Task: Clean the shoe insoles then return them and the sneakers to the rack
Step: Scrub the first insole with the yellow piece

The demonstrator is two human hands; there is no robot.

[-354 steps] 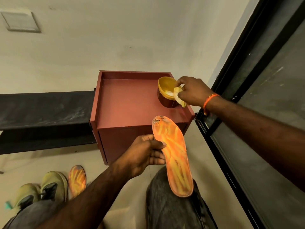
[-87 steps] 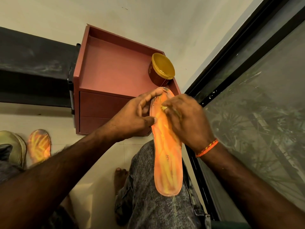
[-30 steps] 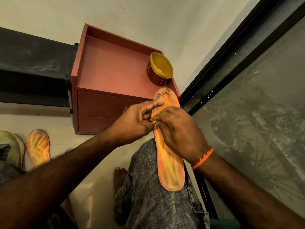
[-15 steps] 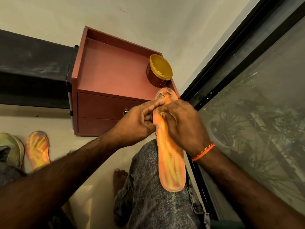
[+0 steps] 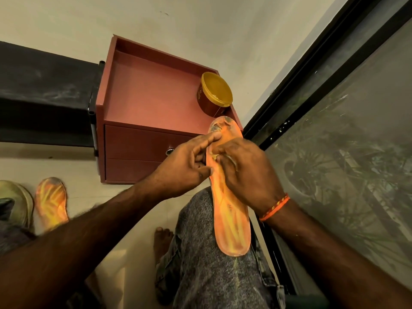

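Hands meet on an orange insole [image 5: 231, 221] that lies along the person's knee, over grey jeans [image 5: 200, 264]. The left hand [image 5: 182, 168] holds the left edge of the insole, thumb curled in and pressed on it, first finger stretched out toward the toe end. The right hand [image 5: 247, 172] lies on top of the insole with fingers bent, and they pinch a small pale bit of cloth [image 5: 215, 156] against it. The toe end of the insole has dark worn spots. An orange band [image 5: 275, 207] goes round the right wrist.

Behind the hands stands a small red cabinet [image 5: 142, 103] with drawers. On its top, at the right back corner, sits a round red tub [image 5: 214, 97], yellow on the inside. A black shelf [image 5: 44, 92] runs along the wall, touching the cabinet's left side.

Down on the floor at the left lies a second orange insole [image 5: 51, 202]. Just beside it, at the picture's edge, is a yellow-green sneaker [image 5: 16, 201]. A bare foot [image 5: 162, 239] rests on the floor by the knee. A dark window frame [image 5: 312, 70] runs up the right side.
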